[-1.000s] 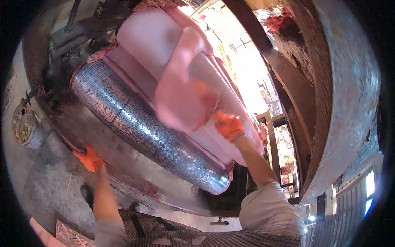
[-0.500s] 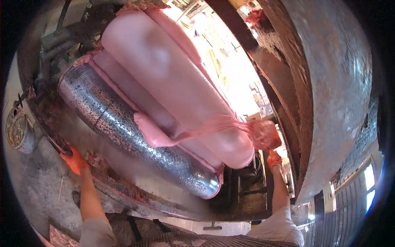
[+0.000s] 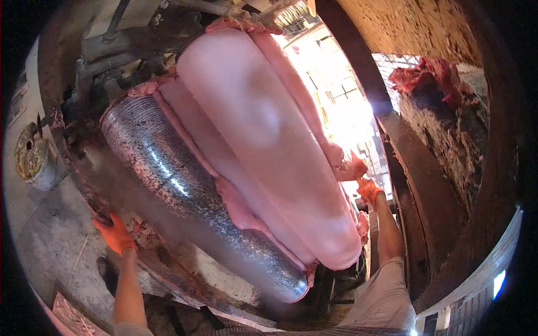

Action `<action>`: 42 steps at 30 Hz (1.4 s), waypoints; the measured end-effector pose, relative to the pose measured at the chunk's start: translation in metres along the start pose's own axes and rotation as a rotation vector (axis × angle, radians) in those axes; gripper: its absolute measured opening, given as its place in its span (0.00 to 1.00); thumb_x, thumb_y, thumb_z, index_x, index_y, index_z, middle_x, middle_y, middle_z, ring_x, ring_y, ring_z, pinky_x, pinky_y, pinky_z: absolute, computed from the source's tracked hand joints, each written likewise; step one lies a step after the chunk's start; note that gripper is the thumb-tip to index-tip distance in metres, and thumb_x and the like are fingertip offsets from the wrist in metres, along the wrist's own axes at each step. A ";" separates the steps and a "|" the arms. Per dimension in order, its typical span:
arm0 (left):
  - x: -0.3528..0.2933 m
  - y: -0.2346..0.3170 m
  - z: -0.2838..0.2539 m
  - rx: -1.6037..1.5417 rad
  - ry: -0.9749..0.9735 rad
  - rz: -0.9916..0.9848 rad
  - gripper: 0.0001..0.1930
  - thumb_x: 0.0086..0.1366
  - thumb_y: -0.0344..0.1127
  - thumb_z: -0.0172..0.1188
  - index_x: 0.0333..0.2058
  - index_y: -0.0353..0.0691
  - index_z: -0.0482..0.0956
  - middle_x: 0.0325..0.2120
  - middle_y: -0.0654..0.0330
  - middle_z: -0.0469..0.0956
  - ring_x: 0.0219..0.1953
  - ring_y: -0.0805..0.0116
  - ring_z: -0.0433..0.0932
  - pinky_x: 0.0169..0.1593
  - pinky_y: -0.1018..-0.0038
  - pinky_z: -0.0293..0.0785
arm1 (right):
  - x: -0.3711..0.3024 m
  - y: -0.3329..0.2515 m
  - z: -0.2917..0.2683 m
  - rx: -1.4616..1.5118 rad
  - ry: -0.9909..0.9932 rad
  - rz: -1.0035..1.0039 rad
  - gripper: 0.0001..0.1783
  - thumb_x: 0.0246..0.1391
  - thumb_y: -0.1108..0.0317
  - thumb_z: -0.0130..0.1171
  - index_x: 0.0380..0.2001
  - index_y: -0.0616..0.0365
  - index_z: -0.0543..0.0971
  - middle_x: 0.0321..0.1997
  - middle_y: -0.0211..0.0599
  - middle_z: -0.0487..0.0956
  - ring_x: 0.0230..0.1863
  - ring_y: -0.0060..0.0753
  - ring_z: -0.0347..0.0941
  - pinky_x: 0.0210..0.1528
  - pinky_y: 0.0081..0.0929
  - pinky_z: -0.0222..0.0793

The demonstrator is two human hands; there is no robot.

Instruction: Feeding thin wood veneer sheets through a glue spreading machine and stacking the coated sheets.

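Observation:
A thick pink rubbery sheet point(image 3: 263, 129) wraps the far roller of a two-roll mill. Beside it lies the bare, speckled metal near roller point(image 3: 168, 179), with a ragged pink flap point(image 3: 238, 207) along the gap between them. My right hand point(image 3: 370, 192), in an orange glove, is closed on a lump of pink rubbery material point(image 3: 352, 167) at the far roller's right side. On the left, my left hand point(image 3: 117, 234), also orange-gloved, grips the dark edge of the machine's frame, its fingertips partly hidden.
A dirty bucket point(image 3: 36, 159) stands on the concrete floor at the left. Large dark machine housing point(image 3: 414, 185) rises close to my right arm, with red-pink scraps point(image 3: 434, 81) caught on it. A tray-like surface below the near roller point(image 3: 224, 283) is dusty.
My right hand has moved up along the far roller with the pink lump. The strand stretched across the rollers is gone from view there. My left hand stays on the frame; the view has shifted.

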State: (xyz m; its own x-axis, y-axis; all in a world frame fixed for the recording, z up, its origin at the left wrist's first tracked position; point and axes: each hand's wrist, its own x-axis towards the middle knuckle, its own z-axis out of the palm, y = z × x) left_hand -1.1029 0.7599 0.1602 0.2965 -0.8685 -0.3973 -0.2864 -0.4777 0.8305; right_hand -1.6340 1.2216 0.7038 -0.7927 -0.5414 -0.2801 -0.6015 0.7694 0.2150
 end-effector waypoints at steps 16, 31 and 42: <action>-0.005 0.042 -0.044 -0.309 -0.189 -0.312 0.32 0.65 0.45 0.54 0.66 0.50 0.57 0.61 0.54 0.68 0.56 0.52 0.74 0.52 0.54 0.73 | 0.158 -0.380 -0.060 0.726 0.151 0.115 0.25 0.55 0.74 0.49 0.58 0.55 0.68 0.30 0.34 0.75 0.22 0.25 0.69 0.18 0.27 0.64; 0.013 -0.022 -0.042 -0.078 -0.039 0.034 0.28 0.59 0.54 0.57 0.54 0.46 0.68 0.53 0.53 0.75 0.53 0.46 0.75 0.49 0.55 0.71 | -0.160 -0.359 0.130 -0.424 0.290 -0.131 0.07 0.55 0.62 0.49 0.36 0.48 0.71 0.27 0.45 0.80 0.32 0.47 0.79 0.29 0.49 0.71; 0.048 -0.060 -0.063 0.137 0.039 0.046 0.43 0.59 0.65 0.54 0.65 0.42 0.60 0.58 0.48 0.71 0.55 0.43 0.73 0.53 0.52 0.68 | -0.326 -0.191 0.186 0.249 0.333 0.485 0.21 0.52 0.68 0.53 0.51 0.52 0.72 0.39 0.32 0.79 0.33 0.32 0.78 0.27 0.35 0.75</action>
State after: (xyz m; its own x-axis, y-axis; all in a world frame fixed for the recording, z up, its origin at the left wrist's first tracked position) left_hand -1.0143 0.7551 0.1155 0.3145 -0.8855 -0.3421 -0.4217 -0.4532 0.7854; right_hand -1.2425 1.3141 0.5800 -0.9815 -0.1572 0.1091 -0.1572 0.9875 0.0090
